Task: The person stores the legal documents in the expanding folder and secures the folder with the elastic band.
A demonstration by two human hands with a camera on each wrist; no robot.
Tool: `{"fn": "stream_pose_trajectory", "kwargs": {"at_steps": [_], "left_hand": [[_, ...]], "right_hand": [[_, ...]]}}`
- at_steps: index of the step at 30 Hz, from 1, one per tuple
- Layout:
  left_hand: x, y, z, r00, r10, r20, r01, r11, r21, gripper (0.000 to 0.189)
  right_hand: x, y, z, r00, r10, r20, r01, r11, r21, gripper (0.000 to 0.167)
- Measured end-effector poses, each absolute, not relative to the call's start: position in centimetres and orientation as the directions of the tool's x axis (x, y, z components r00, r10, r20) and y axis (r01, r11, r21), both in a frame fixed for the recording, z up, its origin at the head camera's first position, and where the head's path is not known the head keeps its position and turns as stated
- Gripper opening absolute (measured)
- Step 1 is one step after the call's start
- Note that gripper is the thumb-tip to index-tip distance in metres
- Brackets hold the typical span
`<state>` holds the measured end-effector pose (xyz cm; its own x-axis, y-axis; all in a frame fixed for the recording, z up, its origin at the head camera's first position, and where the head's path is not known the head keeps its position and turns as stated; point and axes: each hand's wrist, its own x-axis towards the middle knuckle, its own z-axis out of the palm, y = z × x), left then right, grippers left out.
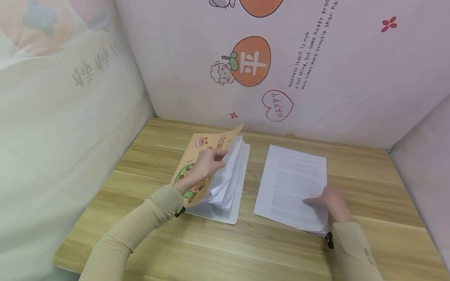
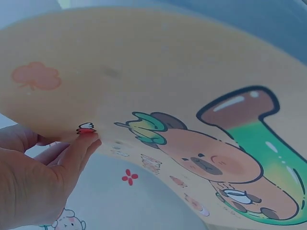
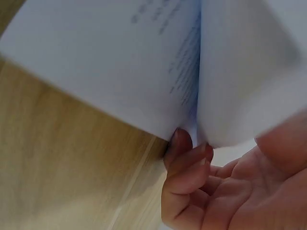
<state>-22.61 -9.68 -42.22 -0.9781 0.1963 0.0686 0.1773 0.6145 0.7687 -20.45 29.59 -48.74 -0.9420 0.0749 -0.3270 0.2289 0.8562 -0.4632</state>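
A folder with an orange cartoon cover [image 1: 187,158] lies left of the middle of the table, its cover lifted on the right side. My left hand [image 1: 206,162] pinches the cover's edge between thumb and fingers, which the left wrist view shows up close. Printed papers [image 1: 230,172] stand loosely inside, above the white back panel [image 1: 219,214]. To the right lies a stack of printed sheets [image 1: 295,181]. My right hand [image 1: 333,203] grips its right edge, thumb on top. In the right wrist view, curled fingers [image 3: 184,179] are at the sheets' edge, and the pages part there.
A thin elastic cord [image 1: 257,178] loops out from the folder's right side. The wooden table [image 1: 216,254] meets a printed cloth wall [image 1: 197,90] at the back, with cloth walls on both sides.
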Motion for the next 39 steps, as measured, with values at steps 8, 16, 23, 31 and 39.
{"fn": "stream_pose_trajectory", "kwargs": {"at_steps": [8, 16, 23, 31, 39], "left_hand": [[-22.6, -9.6, -41.8, -0.987, 0.154, 0.052, 0.135, 0.598, 0.79, 0.042], [-22.5, -9.6, -41.7, -0.992, 0.122, 0.041, 0.106, 0.601, 0.792, 0.039], [-22.9, -9.7, -41.8, -0.993, 0.11, 0.032, 0.091, 0.591, 0.801, 0.039], [-22.8, -9.9, -41.6, -0.994, 0.106, 0.016, 0.074, 0.572, 0.817, 0.041], [-22.7, -10.1, -41.3, -0.995, 0.096, 0.002, 0.056, 0.556, 0.83, 0.042]], "right_hand": [[-20.6, 30.3, -48.5, -0.941, 0.058, -0.334, 0.21, 0.873, -0.44, 0.082], [-20.3, 30.2, -48.0, -0.938, 0.043, -0.343, 0.2, 0.877, -0.437, 0.08], [-20.9, 30.0, -48.2, -0.935, 0.024, -0.355, 0.202, 0.857, -0.474, 0.081], [-20.9, 31.0, -47.8, -0.93, -0.077, -0.359, 0.171, 0.775, -0.608, 0.063], [-20.7, 32.2, -47.4, -0.918, -0.14, -0.371, 0.176, 0.694, -0.698, 0.054]]}}
